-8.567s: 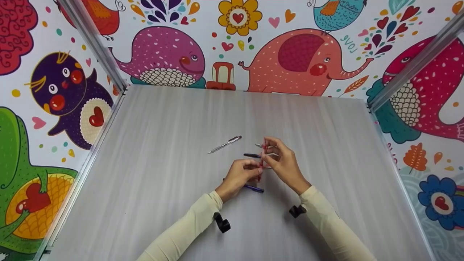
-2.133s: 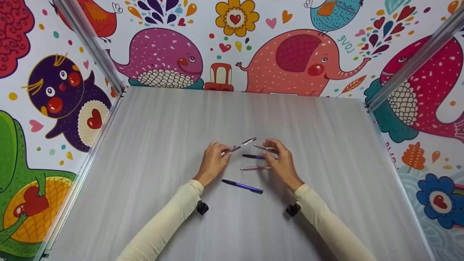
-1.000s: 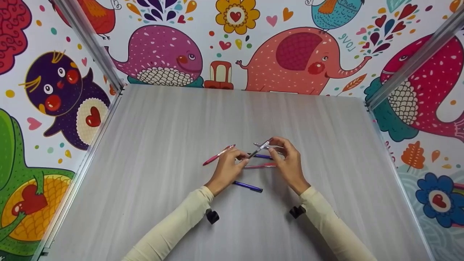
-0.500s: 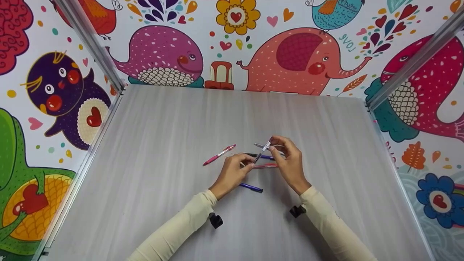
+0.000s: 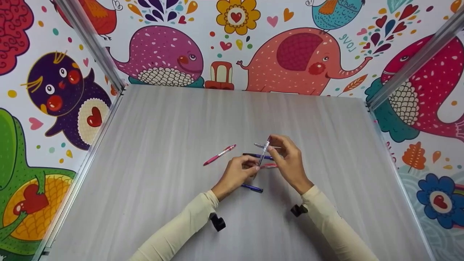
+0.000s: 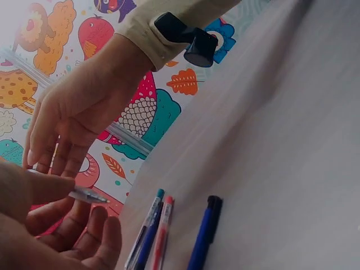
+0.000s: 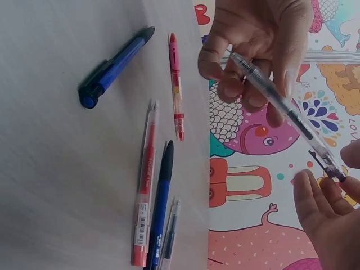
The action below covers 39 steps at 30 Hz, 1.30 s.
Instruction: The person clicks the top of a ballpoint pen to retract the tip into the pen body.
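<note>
A clear ballpoint pen (image 5: 264, 151) with dark ends is held raised and steeply tilted between my hands. My left hand (image 5: 235, 174) pinches its lower part near the tip. Thumb and fingers of my right hand (image 5: 291, 161) grip the upper, clicker end. In the right wrist view the clear pen (image 6: 90, 194) is likewise seen from the left wrist, its metal tip bare. Beneath the hands lie a blue pen (image 5: 250, 155), a red pen (image 5: 269, 166) and a thin clear pen (image 5: 259, 145), each partly hidden. Another blue pen (image 5: 253, 188) lies nearer, half covered by my left hand.
A pink pen (image 5: 219, 155) lies left of the hands on the pale wood-grain table (image 5: 163, 145). Metal rails (image 5: 87, 47) and walls printed with cartoon animals enclose the table's sides and back. Black wrist mounts (image 5: 218, 222) hang under both sleeves.
Earlier both hands held the pink pen, which now lies on the left. My left hand picked up the clear pen and brought it right to my right hand; it now stands steeper.
</note>
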Tool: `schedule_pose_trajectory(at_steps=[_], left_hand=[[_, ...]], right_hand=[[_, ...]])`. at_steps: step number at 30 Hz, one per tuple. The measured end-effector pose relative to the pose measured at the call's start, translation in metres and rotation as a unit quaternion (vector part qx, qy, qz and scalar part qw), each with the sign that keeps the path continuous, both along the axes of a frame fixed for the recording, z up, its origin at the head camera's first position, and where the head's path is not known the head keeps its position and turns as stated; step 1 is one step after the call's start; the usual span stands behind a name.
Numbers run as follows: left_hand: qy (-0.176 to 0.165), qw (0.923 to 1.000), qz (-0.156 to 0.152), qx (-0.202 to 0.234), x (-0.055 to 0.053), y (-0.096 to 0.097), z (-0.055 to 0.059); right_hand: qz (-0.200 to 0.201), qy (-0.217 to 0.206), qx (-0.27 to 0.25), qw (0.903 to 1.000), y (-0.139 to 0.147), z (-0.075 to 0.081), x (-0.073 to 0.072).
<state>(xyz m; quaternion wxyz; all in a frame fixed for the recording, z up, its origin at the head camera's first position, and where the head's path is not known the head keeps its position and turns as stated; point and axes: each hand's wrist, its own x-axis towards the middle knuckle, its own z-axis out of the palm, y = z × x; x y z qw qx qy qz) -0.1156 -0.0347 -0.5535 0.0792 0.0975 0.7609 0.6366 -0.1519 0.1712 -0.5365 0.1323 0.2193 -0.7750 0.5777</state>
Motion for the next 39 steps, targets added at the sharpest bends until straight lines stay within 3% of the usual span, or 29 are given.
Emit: schedule_pose_trajectory(at_steps=[7,12,17,23,33,39], left_hand=[[-0.049,0.9962,-0.019,0.07,0.001,0.003,0.001],[-0.096,0.9858,-0.028,0.135,0.003,0.004,0.001],[-0.122,0.9757,-0.028,0.18,0.006,0.005,0.002],[-0.135,0.9712,-0.033,0.193,0.007,0.004,0.003],[-0.14,0.9719,-0.026,0.188,0.008,0.004,0.006],[-0.151,0.9664,-0.025,0.207,0.006,0.006,0.004]], right_hand=[[0.05,-0.049,-0.008,0.9975,0.0,0.006,0.003],[0.085,-0.062,0.007,0.9944,-0.001,0.011,0.005],[0.108,-0.066,0.006,0.992,-0.001,0.014,0.005],[0.107,-0.076,0.011,0.9913,-0.001,0.014,0.005],[0.091,-0.069,0.018,0.9933,-0.002,0.012,0.005],[0.089,-0.07,0.011,0.9935,-0.002,0.011,0.005]])
